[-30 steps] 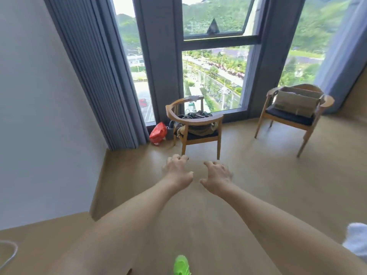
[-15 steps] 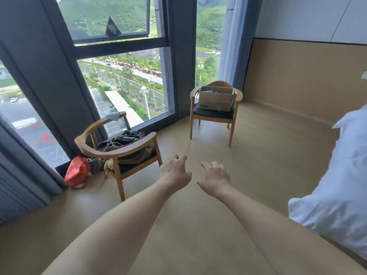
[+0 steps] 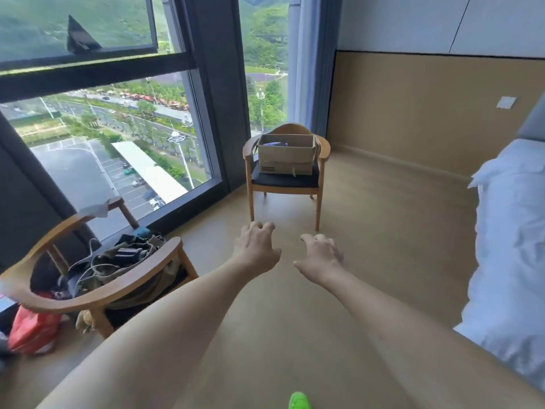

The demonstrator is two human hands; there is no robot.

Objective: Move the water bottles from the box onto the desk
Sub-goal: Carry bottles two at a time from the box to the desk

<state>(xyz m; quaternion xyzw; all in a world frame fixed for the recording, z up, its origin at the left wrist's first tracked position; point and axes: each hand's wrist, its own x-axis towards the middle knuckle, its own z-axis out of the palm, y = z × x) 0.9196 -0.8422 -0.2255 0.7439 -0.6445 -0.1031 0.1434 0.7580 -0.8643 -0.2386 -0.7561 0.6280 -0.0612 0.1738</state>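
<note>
An open cardboard box (image 3: 285,160) sits on the dark seat of a wooden armchair (image 3: 284,180) by the window, straight ahead. Something dark and purplish shows inside the box; no bottle can be made out. Both my arms reach forward over the floor. My left hand (image 3: 256,245) and my right hand (image 3: 320,255) hang side by side, fingers loosely curled, holding nothing, well short of the chair. No desk is in view.
A second wooden armchair (image 3: 88,293) piled with clothes and cables stands at the left, a red bag (image 3: 34,329) beside it. A bed with white bedding (image 3: 513,261) fills the right edge. Floor-to-ceiling windows (image 3: 118,143) run along the left. A green shoe tip (image 3: 299,401) shows below.
The view has swung right and moved closer: the chair with the box went from the far right to straight ahead and looks larger. My hands keep the same empty pose.
</note>
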